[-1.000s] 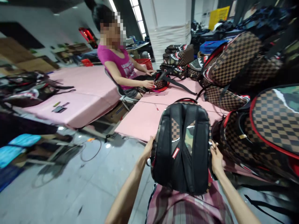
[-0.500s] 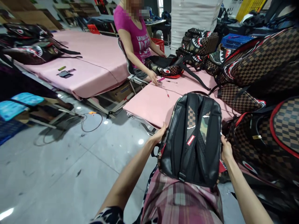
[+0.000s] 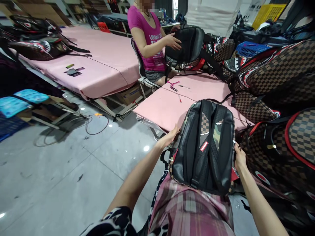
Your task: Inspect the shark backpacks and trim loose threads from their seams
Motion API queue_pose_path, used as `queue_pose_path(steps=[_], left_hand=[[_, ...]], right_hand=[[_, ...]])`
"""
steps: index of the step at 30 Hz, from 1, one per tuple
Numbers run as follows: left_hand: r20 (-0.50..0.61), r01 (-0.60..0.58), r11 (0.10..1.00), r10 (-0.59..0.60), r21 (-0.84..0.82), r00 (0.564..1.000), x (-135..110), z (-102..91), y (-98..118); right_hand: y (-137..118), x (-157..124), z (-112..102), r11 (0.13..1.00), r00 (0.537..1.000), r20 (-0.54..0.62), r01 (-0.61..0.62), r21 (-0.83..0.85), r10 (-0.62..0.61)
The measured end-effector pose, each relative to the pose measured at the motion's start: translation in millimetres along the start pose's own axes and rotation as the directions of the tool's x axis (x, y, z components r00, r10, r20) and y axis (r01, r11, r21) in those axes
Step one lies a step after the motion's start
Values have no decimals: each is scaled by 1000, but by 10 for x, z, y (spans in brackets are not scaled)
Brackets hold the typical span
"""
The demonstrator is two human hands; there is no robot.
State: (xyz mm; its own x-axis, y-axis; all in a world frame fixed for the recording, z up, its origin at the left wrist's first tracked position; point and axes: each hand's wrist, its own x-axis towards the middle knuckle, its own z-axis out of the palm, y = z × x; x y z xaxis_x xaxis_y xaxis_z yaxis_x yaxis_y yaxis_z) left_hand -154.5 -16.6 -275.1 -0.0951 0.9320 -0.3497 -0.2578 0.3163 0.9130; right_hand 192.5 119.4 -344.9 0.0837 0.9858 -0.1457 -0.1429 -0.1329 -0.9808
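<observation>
A black backpack (image 3: 203, 147) rests back side up between my lap and the edge of the pink table, its two padded straps facing me. Checkered and camouflage patches and a small red label show between the straps. My left hand (image 3: 171, 136) grips its left side, with the fingertips partly hidden behind the edge. On the opposite side my right hand (image 3: 240, 155) is closed on the backpack's edge. Beneath it a plaid apron (image 3: 192, 209) covers my lap.
Checkered backpacks (image 3: 275, 68) are piled along the right. Snips (image 3: 173, 86) and pens (image 3: 184, 87) lie on the pink table (image 3: 157, 106). Across it a co-worker (image 3: 150, 42) handles another backpack (image 3: 185, 46). A second pink table (image 3: 103, 59) stands at left; a cable (image 3: 97, 133) loops on the floor.
The co-worker has raised the other backpack upright from the table, and the snips now lie free there. My hands keep their hold; the view has shifted slightly.
</observation>
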Motion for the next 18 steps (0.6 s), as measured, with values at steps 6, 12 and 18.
queue_pose_path(steps=[6,12,18], left_hand=[[-256,-14,988,54,155,965,-106,292,98],[-508,-291,882,455,371,731,-686,143,860],[-382,-46,381,924,924,-13,-1155,-445,1904]], right_hand=[[-135,-161,-37,999,999,12,-34,13,34],[-749,-327,660,986,980,171,72,152,-98],[-1413,-101,1214,984,966,232,80,161,-117]])
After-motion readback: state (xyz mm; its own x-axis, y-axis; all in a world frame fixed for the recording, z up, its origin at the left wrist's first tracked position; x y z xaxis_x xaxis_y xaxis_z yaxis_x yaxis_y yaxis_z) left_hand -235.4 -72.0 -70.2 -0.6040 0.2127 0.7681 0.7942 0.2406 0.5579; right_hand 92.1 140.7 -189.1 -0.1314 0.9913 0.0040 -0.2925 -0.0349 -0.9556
